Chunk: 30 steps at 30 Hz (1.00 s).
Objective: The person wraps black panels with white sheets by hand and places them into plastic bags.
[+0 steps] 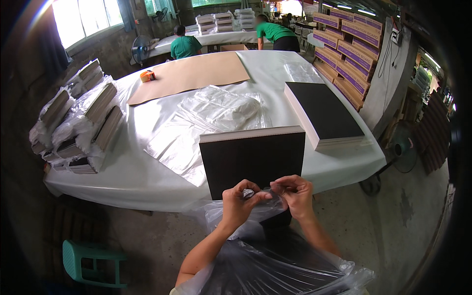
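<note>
My left hand [238, 205] and my right hand [298, 197] are close together at the table's near edge. Each pinches the rim of a clear plastic bag [280, 260] between thumb and fingers. The bag hangs down over my lap and forearms in loose folds. Just beyond my fingers a stack of black boards [253, 160] stands upright, its pale edge on top; its lower part is hidden by my hands and the plastic. Behind it lies a heap of clear plastic bags [216, 110]. To the right, another black-topped board stack [327, 113] lies flat.
Plastic-wrapped board stacks [81, 120] are piled at the table's left. A brown cardboard sheet [196, 73] and an orange tape roll [147, 75] lie at the far side. Cartons [349, 51] rise at the right. A green stool [93, 263] stands lower left; two people work beyond.
</note>
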{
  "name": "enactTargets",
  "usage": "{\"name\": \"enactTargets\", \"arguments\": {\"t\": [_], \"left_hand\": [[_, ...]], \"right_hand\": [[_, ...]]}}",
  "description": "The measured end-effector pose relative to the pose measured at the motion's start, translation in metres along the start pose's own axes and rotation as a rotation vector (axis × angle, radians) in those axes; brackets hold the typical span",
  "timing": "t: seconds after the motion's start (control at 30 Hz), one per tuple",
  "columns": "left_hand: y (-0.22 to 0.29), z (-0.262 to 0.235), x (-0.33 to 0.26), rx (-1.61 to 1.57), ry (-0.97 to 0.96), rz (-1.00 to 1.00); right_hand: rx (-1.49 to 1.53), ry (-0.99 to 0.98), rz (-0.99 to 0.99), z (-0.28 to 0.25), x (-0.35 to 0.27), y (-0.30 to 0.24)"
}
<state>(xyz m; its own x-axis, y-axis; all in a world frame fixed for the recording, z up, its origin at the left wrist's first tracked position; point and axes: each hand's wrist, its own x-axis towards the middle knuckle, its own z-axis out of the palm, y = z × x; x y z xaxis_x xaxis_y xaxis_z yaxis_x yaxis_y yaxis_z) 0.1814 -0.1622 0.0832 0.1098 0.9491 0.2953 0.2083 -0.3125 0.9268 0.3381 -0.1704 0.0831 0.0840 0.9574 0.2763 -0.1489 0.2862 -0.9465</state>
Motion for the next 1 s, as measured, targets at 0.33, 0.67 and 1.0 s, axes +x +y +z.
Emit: {"name": "enactTargets", "arguments": {"t": [0.33, 0.67, 1.0], "left_hand": [[-0.005, 0.005, -0.007, -0.135, -0.047, -0.032], [-0.014, 0.013, -0.008, -0.505, -0.042, -0.138], [0.002, -0.011, -0.012, -0.623, -0.540, -0.429]], "right_hand": [[0.069, 0.012, 0.019, 0.003, -0.004, 0.006], [-0.146, -0.157, -0.012, 0.003, -0.006, 0.006], [0.114, -0.072, 0.055, -0.007, -0.009, 0.011]]}}
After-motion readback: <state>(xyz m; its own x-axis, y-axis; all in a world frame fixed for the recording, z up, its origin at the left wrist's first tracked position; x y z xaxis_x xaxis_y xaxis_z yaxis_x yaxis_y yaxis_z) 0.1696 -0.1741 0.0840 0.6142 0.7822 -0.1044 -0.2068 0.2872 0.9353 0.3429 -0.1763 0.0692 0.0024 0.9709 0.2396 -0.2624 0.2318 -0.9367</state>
